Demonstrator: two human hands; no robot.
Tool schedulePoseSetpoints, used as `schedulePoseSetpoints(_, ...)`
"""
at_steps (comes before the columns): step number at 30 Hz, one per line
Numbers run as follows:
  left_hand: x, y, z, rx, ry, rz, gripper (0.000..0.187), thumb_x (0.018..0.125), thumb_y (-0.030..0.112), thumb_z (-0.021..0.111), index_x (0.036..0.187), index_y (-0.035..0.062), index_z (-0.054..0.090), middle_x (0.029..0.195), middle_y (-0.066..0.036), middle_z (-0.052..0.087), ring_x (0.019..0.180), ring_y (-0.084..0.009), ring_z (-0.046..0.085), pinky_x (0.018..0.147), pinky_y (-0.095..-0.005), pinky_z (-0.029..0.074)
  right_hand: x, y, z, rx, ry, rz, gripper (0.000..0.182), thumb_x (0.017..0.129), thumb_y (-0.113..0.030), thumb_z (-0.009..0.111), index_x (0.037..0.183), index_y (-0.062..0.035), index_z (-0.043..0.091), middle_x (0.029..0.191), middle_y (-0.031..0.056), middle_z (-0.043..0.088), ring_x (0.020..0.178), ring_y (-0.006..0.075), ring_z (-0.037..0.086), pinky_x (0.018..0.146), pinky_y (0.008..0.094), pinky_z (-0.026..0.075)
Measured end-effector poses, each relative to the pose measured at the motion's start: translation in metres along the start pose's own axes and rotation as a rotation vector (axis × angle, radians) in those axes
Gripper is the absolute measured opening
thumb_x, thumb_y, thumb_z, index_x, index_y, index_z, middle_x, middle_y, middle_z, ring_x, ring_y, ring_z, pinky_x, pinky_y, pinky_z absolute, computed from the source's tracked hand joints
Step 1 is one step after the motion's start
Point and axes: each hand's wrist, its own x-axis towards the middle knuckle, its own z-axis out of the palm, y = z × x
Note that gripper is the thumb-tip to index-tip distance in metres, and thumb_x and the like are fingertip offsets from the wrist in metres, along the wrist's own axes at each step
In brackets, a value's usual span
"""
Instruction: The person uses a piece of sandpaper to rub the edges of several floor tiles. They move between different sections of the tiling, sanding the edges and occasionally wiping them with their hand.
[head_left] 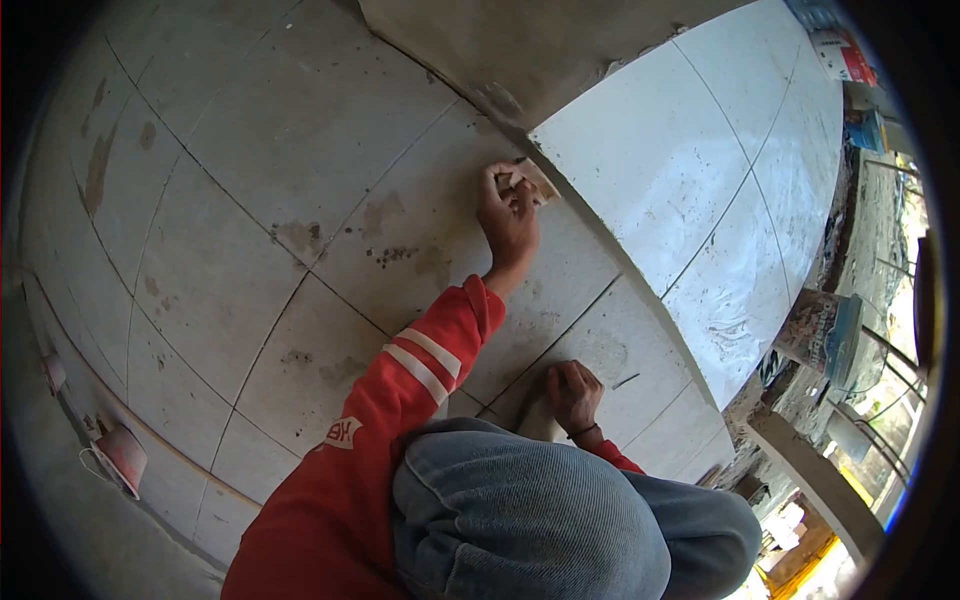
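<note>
My left hand (510,218), at the end of a red sleeve with white stripes, reaches forward over the grey floor tiles (350,250). Its fingers are closed on a thin, flat tan piece (541,182) whose exact kind I cannot make out. That piece sits by the edge where the floor meets the white tiled ledge (690,150). Close to my knee, my right hand (575,396) is low over the floor with its fingers curled; whatever is inside them, if anything, is hidden. A thin dark sliver (626,380) lies on the tile to its right.
A grey wall or pillar base (520,50) rises ahead. Buckets (825,335) stand beyond the ledge on the right, near a rough beam (810,480). At left lie a reddish container (120,458) and a long thin strip (175,440). Brown stains (300,237) mark the floor.
</note>
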Motion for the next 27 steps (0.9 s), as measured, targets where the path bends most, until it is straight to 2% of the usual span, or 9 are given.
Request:
schedulePoseSetpoints(4,0.070,0.014,-0.001,0.024,0.188,0.103,0.024,0.097,-0.005,0.055,0.121,-0.0013,0.050,0.104,-0.018,0.062,0.089,-0.0210,0.065,0.079,-0.0371,0.055,0.003,-0.001,0.000,0.002,0.005,0.036,0.010,0.090,-0.011,0.073,0.087,-0.0062,0.066,0.074,0.0113,0.064,0.066,0.0326,0.066,0.060,0.0423,0.051)
schedulePoseSetpoints(9,0.014,-0.040,0.040,0.242,0.167,0.258,0.024,0.096,-0.003,0.051,0.120,0.0001,0.051,0.103,-0.016,0.062,0.085,-0.0239,0.063,0.077,-0.0372,0.053,0.006,-0.003,0.006,0.003,0.031,0.028,0.009,0.090,-0.011,0.073,0.087,-0.0062,0.066,0.074,0.0117,0.064,0.065,0.0329,0.066,0.060,0.0429,0.050)
schedulePoseSetpoints(11,-0.036,-0.037,0.034,0.199,-0.148,0.041,0.023,0.096,-0.002,0.058,0.119,0.0016,0.053,0.104,-0.010,0.060,0.091,-0.0163,0.060,0.080,-0.0341,0.054,0.003,-0.002,0.003,0.000,0.002,0.042,0.008,0.089,-0.010,0.073,0.087,-0.0063,0.066,0.075,0.0118,0.064,0.065,0.0325,0.066,0.060,0.0431,0.050)
schedulePoseSetpoints(14,-0.051,-0.025,0.023,0.184,-0.206,0.068,0.022,0.096,-0.002,0.059,0.118,0.0036,0.054,0.098,-0.010,0.064,0.084,-0.0182,0.064,0.074,-0.0356,0.054,0.001,0.003,0.000,-0.009,-0.022,0.016,0.008,0.089,-0.010,0.073,0.087,-0.0064,0.066,0.075,0.0118,0.065,0.066,0.0322,0.066,0.060,0.0430,0.051)
schedulePoseSetpoints(19,0.061,0.007,-0.002,0.034,0.223,0.164,0.022,0.098,-0.003,0.055,0.120,-0.0023,0.051,0.103,-0.015,0.063,0.083,-0.0189,0.062,0.076,-0.0345,0.053,0.000,0.000,0.000,0.008,0.004,0.028,0.008,0.089,-0.010,0.074,0.087,-0.0076,0.066,0.075,0.0104,0.065,0.065,0.0310,0.066,0.059,0.0425,0.051)
schedulePoseSetpoints(21,0.066,0.001,0.012,0.093,0.210,0.194,0.022,0.098,-0.003,0.055,0.119,-0.0031,0.051,0.104,-0.017,0.062,0.085,-0.0203,0.062,0.077,-0.0353,0.053,0.003,-0.001,0.003,0.003,0.017,0.008,0.009,0.088,-0.011,0.074,0.087,-0.0087,0.066,0.075,0.0089,0.065,0.064,0.0298,0.066,0.058,0.0420,0.051)
schedulePoseSetpoints(24,0.024,-0.023,0.040,0.293,0.200,0.234,0.023,0.096,-0.003,0.053,0.119,-0.0002,0.049,0.107,-0.015,0.058,0.093,-0.0184,0.058,0.082,-0.0364,0.052,0.004,-0.003,0.005,-0.010,0.029,0.025,0.008,0.088,-0.011,0.074,0.087,-0.0088,0.066,0.077,0.0089,0.066,0.066,0.0300,0.067,0.059,0.0422,0.052)
schedulePoseSetpoints(26,-0.027,-0.037,0.040,0.232,-0.066,0.124,0.023,0.097,-0.001,0.056,0.119,0.0019,0.050,0.106,-0.013,0.058,0.090,-0.0162,0.057,0.080,-0.0343,0.052,0.004,-0.002,0.006,-0.022,0.026,0.022,0.008,0.088,-0.011,0.074,0.087,-0.0086,0.066,0.078,0.0091,0.067,0.068,0.0302,0.068,0.059,0.0422,0.052)
schedulePoseSetpoints(27,-0.047,-0.041,0.034,0.227,-0.058,0.123,0.023,0.097,-0.001,0.056,0.119,0.0019,0.050,0.106,-0.013,0.058,0.090,-0.0162,0.057,0.080,-0.0343,0.052,0.003,-0.001,0.006,-0.027,0.021,0.015,0.008,0.088,-0.011,0.074,0.087,-0.0086,0.066,0.078,0.0091,0.067,0.068,0.0302,0.068,0.059,0.0422,0.052)
